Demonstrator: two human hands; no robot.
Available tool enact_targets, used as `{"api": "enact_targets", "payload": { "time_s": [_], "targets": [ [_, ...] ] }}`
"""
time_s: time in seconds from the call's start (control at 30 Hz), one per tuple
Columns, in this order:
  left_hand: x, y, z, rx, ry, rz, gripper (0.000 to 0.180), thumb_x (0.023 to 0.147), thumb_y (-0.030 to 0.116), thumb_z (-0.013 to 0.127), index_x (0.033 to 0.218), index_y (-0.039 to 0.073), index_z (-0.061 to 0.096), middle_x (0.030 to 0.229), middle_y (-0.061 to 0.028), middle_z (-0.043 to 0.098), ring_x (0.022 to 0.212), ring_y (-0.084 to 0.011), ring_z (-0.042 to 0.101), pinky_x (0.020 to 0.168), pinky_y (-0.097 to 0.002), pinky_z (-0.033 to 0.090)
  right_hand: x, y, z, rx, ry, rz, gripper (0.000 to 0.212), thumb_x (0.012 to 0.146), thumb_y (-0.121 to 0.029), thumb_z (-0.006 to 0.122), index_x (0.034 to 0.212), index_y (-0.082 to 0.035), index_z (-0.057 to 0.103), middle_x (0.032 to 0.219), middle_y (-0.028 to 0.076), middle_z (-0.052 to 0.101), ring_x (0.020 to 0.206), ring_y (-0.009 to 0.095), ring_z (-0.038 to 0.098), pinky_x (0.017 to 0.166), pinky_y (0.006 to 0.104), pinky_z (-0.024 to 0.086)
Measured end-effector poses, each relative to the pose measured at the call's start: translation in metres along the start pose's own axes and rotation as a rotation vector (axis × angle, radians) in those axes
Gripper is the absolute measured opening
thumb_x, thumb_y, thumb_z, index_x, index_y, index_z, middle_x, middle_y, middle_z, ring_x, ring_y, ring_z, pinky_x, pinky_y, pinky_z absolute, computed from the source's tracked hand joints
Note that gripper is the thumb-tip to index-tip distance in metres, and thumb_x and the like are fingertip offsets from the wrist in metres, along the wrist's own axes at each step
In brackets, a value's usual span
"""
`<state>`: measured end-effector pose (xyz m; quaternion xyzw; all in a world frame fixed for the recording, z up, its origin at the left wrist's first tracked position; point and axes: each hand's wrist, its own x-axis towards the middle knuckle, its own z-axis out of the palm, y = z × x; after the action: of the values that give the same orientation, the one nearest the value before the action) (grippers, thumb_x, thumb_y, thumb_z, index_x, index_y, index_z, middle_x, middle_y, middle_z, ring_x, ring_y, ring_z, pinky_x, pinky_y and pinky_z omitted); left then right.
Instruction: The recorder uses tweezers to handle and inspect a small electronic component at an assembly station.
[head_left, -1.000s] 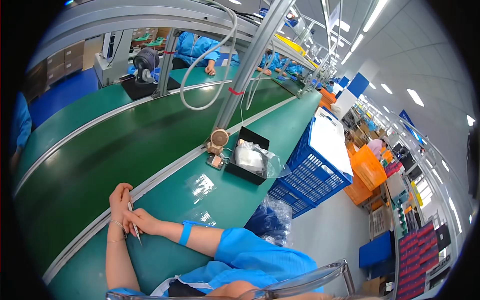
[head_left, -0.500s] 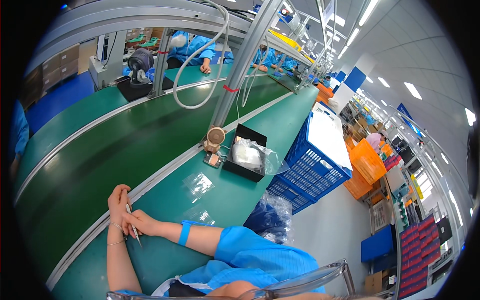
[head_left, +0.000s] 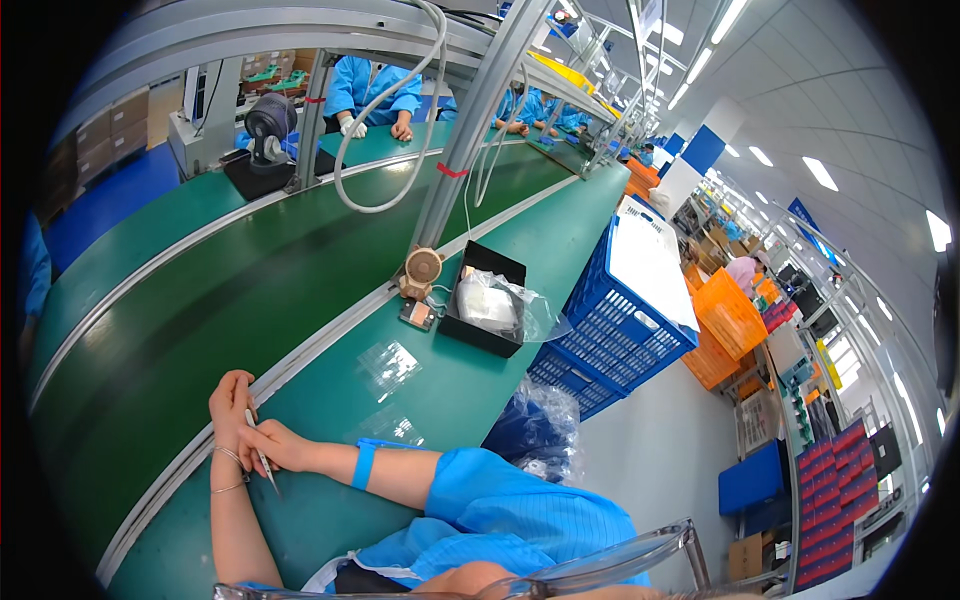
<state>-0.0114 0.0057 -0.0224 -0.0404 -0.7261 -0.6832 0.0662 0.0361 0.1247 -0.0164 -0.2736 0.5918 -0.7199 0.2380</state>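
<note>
My left hand rests by the belt's metal rail, its fingers loosely curled and pressed together, with nothing visible in them. A thin bracelet circles that wrist. Crossing against it from the right, my right hand is closed around slim, pointed tweezers. Their tip points down toward the green tabletop, and their upper end lies beside the left hand. A blue wrist strap sits on my right forearm. Parts of the fingers are hidden where the hands overlap.
The green conveyor belt runs along the left. Clear plastic bags lie on the tabletop. Beyond are a brown round device and a black box with bagged items. Blue crates stand right; co-workers sit across the belt.
My hands keep nearly the same pose and the tweezers stay in the right hand. The view shifts slightly. Across the belt, a co-worker's gloved hand now shows beside the bare one.
</note>
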Motion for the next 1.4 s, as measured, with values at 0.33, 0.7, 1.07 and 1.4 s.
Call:
{"api": "enact_targets", "payload": {
  "time_s": [0.33, 0.7, 1.07, 1.4],
  "targets": [
    [-0.003, 0.007, 0.001, 0.006, 0.007, -0.018, 0.018, 0.092, 0.017, 0.049, 0.083, 0.003, 0.056, 0.055, 0.0011, 0.045, 0.044, -0.0053, 0.041, 0.04, -0.0208, 0.032, -0.002, -0.003, 0.002, 0.002, 0.01, -0.006, 0.056, 0.097, -0.04, 0.028, 0.067, -0.004, 0.059, 0.052, 0.004, 0.055, 0.04, 0.008, 0.045, 0.041, 0.0189, 0.035],
    [-0.003, 0.006, 0.001, 0.018, 0.012, -0.017, 0.02, 0.092, 0.018, 0.048, 0.082, 0.003, 0.056, 0.054, 0.0012, 0.044, 0.043, -0.0053, 0.04, 0.038, -0.0207, 0.031, -0.001, -0.001, 0.001, 0.013, 0.009, -0.006, 0.055, 0.097, -0.039, 0.028, 0.067, -0.004, 0.059, 0.054, 0.004, 0.056, 0.042, 0.009, 0.047, 0.041, 0.0189, 0.035],
    [0.0, 0.01, -0.012, -0.035, 0.04, 0.009, 0.024, 0.094, 0.022, 0.045, 0.086, 0.003, 0.056, 0.051, 0.001, 0.045, 0.04, -0.0055, 0.04, 0.036, -0.0197, 0.031, 0.002, -0.004, 0.001, 0.008, 0.003, 0.041, 0.058, 0.097, -0.041, 0.03, 0.064, -0.003, 0.059, 0.054, 0.004, 0.056, 0.042, 0.009, 0.049, 0.04, 0.0191, 0.035],
    [-0.035, 0.155, -0.023, -0.306, 0.309, 0.351, 0.025, 0.096, 0.021, 0.04, 0.097, 0.001, 0.055, 0.06, -0.001, 0.046, 0.052, -0.0083, 0.045, 0.045, -0.0197, 0.033, 0.004, -0.003, -0.013, 0.035, 0.098, 0.065, 0.065, 0.095, -0.049, 0.029, 0.061, -0.002, 0.059, 0.045, 0.004, 0.049, 0.041, 0.01, 0.045, 0.042, 0.0225, 0.035]
  ]
}}
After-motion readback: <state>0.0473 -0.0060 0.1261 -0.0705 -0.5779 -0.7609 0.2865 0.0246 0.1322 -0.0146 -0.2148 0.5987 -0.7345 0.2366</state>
